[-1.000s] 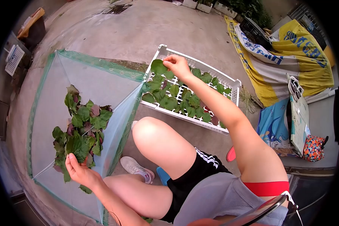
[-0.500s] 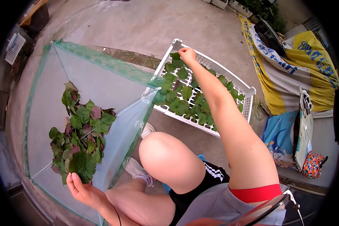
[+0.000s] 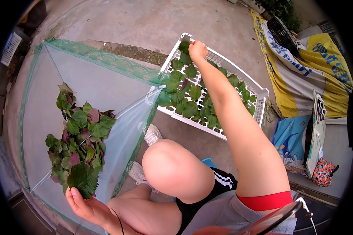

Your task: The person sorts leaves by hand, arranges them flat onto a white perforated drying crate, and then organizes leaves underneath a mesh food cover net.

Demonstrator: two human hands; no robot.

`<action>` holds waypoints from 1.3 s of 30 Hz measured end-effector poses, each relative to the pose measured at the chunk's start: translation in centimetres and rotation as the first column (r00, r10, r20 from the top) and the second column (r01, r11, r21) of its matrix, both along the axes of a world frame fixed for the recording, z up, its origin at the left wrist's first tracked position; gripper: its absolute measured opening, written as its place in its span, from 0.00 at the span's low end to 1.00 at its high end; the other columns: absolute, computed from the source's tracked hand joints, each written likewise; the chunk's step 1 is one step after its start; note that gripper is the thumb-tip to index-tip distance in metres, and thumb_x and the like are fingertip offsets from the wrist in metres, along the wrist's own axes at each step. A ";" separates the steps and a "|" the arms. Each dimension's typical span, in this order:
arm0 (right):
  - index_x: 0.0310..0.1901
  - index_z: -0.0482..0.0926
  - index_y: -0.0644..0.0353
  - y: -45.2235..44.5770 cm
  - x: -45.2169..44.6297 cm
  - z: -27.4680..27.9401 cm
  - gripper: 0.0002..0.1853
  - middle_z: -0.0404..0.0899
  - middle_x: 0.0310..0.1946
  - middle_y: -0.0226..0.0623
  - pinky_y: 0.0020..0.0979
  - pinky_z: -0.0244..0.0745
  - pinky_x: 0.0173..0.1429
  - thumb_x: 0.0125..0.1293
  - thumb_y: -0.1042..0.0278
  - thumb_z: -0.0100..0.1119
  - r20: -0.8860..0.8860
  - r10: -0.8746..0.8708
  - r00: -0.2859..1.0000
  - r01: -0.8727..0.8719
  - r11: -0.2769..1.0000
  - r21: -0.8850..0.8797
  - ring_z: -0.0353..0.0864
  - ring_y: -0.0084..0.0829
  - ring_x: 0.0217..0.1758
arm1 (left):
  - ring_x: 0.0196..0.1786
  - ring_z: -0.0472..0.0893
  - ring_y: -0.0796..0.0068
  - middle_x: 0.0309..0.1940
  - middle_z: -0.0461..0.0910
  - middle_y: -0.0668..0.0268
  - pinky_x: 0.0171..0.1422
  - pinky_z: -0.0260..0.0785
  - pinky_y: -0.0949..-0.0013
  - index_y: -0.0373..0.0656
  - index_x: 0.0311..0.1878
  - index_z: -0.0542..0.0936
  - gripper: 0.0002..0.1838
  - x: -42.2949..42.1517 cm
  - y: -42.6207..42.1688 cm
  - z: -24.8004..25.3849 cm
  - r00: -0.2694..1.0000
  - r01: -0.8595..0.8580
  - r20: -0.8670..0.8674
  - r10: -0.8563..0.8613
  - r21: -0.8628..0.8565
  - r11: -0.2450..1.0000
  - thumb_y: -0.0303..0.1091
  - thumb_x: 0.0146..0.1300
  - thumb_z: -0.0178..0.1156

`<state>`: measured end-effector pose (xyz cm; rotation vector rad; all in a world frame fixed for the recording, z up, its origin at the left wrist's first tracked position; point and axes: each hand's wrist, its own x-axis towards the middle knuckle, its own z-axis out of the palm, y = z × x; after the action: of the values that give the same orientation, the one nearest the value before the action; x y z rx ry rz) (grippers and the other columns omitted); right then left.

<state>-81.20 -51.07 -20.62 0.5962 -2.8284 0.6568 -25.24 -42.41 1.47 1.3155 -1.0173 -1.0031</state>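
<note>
Between the thumb and fingers of my left hand point(image 3: 84, 205) is a large green leaf point(image 3: 83, 180), held above the lower end of a pile of green and purple leaves point(image 3: 80, 129). The pile lies on a pale mesh cover point(image 3: 39, 113) with green lace edging. My right hand point(image 3: 198, 49) has its fingers closed at the far left corner of a white slatted crate point(image 3: 233, 69), touching a green leaf point(image 3: 184, 47) there. Many leaves point(image 3: 190, 109) are spread flat over the crate's bottom.
My knee point(image 3: 172, 164) and shoes point(image 3: 152, 135) are between the mesh and the crate. At the right lie a yellow and white tarp point(image 3: 302, 78), a black basket point(image 3: 280, 35), a blue cloth point(image 3: 290, 137) and a colourful bag point(image 3: 324, 172).
My right hand has moved its leaf down to the crate's far left corner. My left hand still holds its large leaf, slightly lower in view. The view has shifted.
</note>
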 end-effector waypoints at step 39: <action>0.39 0.74 0.62 11.8 21.6 22.7 0.09 0.77 0.25 0.26 0.18 0.65 0.26 0.61 0.69 0.60 0.276 0.897 0.345 -0.236 0.367 -0.900 0.73 0.15 0.23 | 0.32 0.73 0.87 0.34 0.79 0.72 0.34 0.69 0.81 0.38 0.42 0.81 0.09 -2.0 1.1 -1.4 0.951 0.306 0.075 -0.300 -0.094 0.947 0.32 0.62 0.61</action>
<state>-59.61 -39.24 2.07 1.5972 -2.2353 2.6662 -27.26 -41.35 0.09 1.1290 -1.3298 -1.1276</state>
